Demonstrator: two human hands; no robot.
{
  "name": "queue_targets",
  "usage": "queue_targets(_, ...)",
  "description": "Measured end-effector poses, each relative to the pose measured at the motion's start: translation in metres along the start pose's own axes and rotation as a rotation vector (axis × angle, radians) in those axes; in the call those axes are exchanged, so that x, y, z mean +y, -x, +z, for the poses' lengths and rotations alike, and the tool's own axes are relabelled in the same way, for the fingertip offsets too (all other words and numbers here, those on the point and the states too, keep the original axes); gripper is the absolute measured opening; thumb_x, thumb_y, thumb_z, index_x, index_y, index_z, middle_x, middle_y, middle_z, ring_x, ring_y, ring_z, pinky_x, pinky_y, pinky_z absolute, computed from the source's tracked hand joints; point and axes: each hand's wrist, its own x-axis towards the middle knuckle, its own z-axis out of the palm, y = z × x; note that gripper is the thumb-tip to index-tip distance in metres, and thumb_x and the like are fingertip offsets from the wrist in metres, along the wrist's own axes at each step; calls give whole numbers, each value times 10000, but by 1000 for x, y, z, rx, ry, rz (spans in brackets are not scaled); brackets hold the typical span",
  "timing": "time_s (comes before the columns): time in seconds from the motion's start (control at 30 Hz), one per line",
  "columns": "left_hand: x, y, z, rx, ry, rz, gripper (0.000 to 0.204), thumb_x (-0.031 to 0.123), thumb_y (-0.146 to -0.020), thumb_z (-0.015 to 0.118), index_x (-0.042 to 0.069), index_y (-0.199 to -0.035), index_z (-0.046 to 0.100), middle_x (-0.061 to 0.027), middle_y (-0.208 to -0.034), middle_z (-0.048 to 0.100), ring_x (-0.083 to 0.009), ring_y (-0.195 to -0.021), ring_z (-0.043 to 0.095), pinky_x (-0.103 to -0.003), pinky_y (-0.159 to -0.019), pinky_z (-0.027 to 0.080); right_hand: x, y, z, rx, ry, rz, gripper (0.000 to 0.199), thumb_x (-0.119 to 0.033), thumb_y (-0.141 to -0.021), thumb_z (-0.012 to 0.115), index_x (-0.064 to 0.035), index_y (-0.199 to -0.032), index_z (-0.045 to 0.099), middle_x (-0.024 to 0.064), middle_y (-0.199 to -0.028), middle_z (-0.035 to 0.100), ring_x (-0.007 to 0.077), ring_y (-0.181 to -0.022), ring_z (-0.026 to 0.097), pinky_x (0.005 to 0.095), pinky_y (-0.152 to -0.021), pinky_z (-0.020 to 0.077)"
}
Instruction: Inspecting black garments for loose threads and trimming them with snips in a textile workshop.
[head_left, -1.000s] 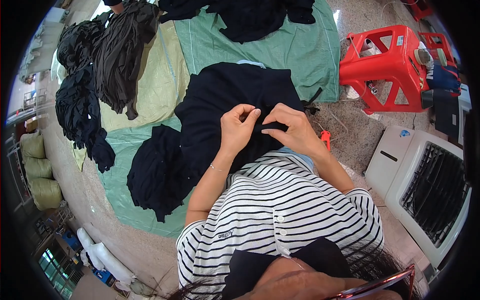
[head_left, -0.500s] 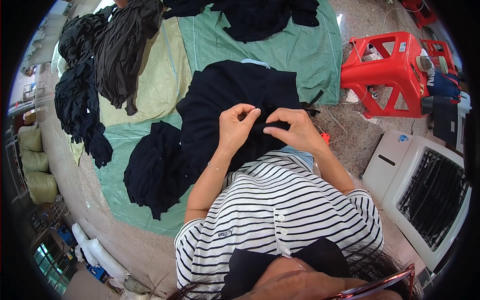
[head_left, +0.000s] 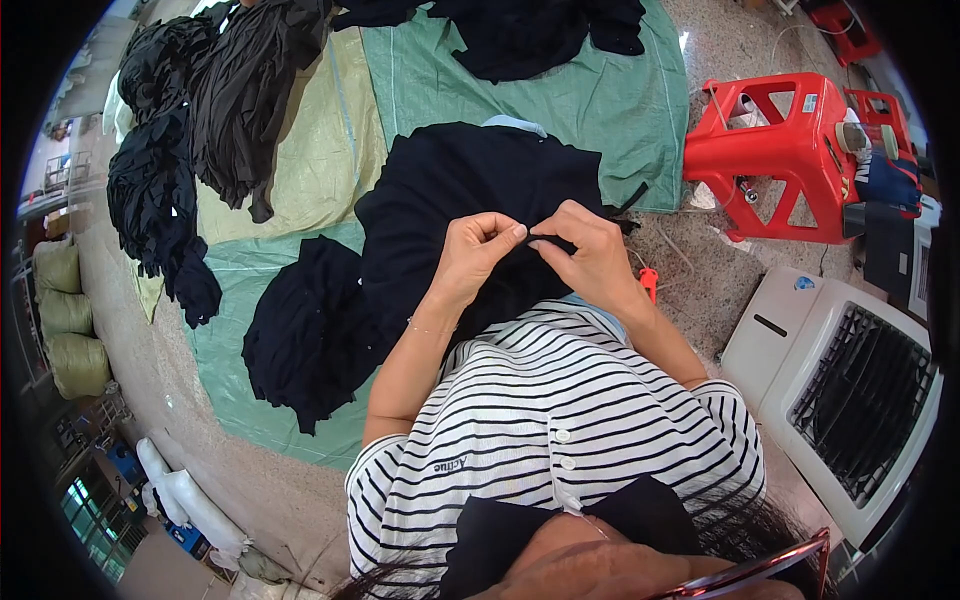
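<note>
A dark navy cloth [head_left: 430,190], gathered in many folds, is spread across my lap. Above it, my right hand [head_left: 588,250] is closed, with a dark strip of that cloth pinched between thumb and forefinger. My left hand [head_left: 478,255] is also closed, thumb and forefinger pressed together so that their tips come right up to the right hand's fingertips. Whatever lies between the left fingertips is too small to make out. To the left of my lap sits another bunched navy garment pile [head_left: 310,330].
Green sheeting [head_left: 630,120] and yellow sheeting [head_left: 345,130] cover the floor ahead. Dark garment heaps [head_left: 245,110] lie at the far left, and more navy garments [head_left: 520,40] lie straight ahead. A red plastic stool [head_left: 770,150] and a white air cooler [head_left: 840,380] stand on the right.
My left hand has shifted slightly right and my right hand slightly left, so their fingertips now meet. Earlier a small gap separated them, and the right thumb and forefinger were wider apart.
</note>
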Motion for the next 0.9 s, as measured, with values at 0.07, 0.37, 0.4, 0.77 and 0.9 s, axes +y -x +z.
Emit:
queue_targets(0.07, 0, 2, 1, -11, -58, 18, 132, 102, -920, 711, -9, -847, 710, 74, -712, 578, -7, -628, 442, -191, -541, 326, -2, 1, 2, 22, 7, 8, 197, -11, -735, 756, -39, -919, 692, 80, -771, 583, 251, -631, 604, 348, -543, 474)
queue_targets(0.37, -8, 8, 6, 61, -408, 336, 149, 103, -899, 717, -44, -887, 701, 14, -693, 608, -43, -632, 492, -219, -569, 397, 4, 10, 0, -37, 5, -43, 210, 1, -740, 750, -27, -940, 695, 85, -782, 597, 250, -621, 621, 338, -528, 482)
queue_targets(0.4, -10, 8, 5, 38, -412, 370, 134, 91, -907, 711, -42, -912, 704, 9, -739, 619, -40, -667, 504, -211, -586, 403, 5, 10, 0, -36, 6, -42, 210, 1, -740, 750, -27, -940, 695, 85, -782, 597, 250, -621, 621, 338, -528, 482)
queue_targets(0.77, -3, 19, 12, 80, -490, 289, 107, -8, -862, 684, -45, -962, 693, -28, -757, 624, -48, -655, 527, -212, -571, 409, 11, 12, 4, -33, 0, -22, 179, 5, -754, 742, -19, -922, 684, 88, -785, 606, 258, -615, 623, 335, -523, 485)
queue_targets(0.9, -9, 17, 12, 96, -598, 438, 73, -25, -854, 660, -40, -925, 667, -52, -741, 606, -103, -610, 526, -237, -552, 402, 11, 11, 3, -63, -19, 9, 151, 8, -762, 738, -13, -902, 685, 93, -764, 596, 257, -612, 609, 324, -524, 475)
